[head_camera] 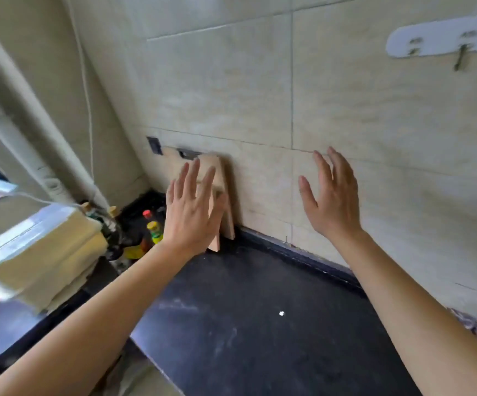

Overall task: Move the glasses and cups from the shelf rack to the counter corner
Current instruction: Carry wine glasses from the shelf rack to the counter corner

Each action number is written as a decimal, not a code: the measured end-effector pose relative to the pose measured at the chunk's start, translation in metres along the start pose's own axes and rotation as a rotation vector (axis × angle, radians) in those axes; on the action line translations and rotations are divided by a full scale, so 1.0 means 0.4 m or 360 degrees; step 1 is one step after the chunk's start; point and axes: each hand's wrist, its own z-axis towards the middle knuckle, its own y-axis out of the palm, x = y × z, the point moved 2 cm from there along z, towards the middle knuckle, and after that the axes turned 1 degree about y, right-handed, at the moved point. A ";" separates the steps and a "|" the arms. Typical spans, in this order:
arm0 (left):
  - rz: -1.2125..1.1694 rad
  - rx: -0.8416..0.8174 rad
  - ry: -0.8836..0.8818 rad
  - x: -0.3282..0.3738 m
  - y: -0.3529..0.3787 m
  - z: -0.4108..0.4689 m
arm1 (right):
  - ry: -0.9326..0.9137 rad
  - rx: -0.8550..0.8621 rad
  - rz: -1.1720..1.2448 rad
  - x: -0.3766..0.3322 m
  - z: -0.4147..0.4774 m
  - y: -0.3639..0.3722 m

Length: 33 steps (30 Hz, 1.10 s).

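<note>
Head view shows no glasses, no cups and no shelf rack, so which way they lie from the hands cannot be told, nor which hand is nearer to them. What does show is the goal: the corner [146, 204] of the dark tabletop [260, 324], far left, partly taken up by bottles [153, 230]. Two boards [223, 195] lean against the tiled wall [231, 95] just right of it. The left hand [193, 212] hangs before those boards, fingers spread, holding nothing, and is the nearer to the corner. The right hand [331, 195] hangs well to the right, fingers likewise spread and empty, palm toward the wall. My guess is that the rack stands outside the frame and the person must turn to reach it.
</note>
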 end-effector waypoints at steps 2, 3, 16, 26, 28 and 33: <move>0.0168 0.0051 -0.0173 -0.133 -0.100 -0.092 | -0.0154 -0.0108 0.0140 -0.165 -0.007 0.087; 0.0215 0.0101 -0.0280 -0.196 -0.162 -0.132 | -0.0236 -0.0156 0.0204 -0.255 -0.010 0.124; 0.0769 0.0556 -0.1090 -0.880 -0.924 -0.827 | -0.1062 -0.0372 0.0829 -1.473 -0.285 0.443; 0.1245 0.0706 -0.1745 -1.211 -1.391 -1.410 | -0.1643 -0.0531 0.1335 -2.329 -0.733 0.529; 0.1309 0.0734 -0.1852 -1.248 -1.449 -1.517 | -0.1691 -0.0606 0.1448 -2.457 -0.829 0.554; 0.1416 0.0696 -0.2078 -1.350 -1.544 -1.724 | -0.1813 -0.0843 0.1524 -2.697 -1.063 0.620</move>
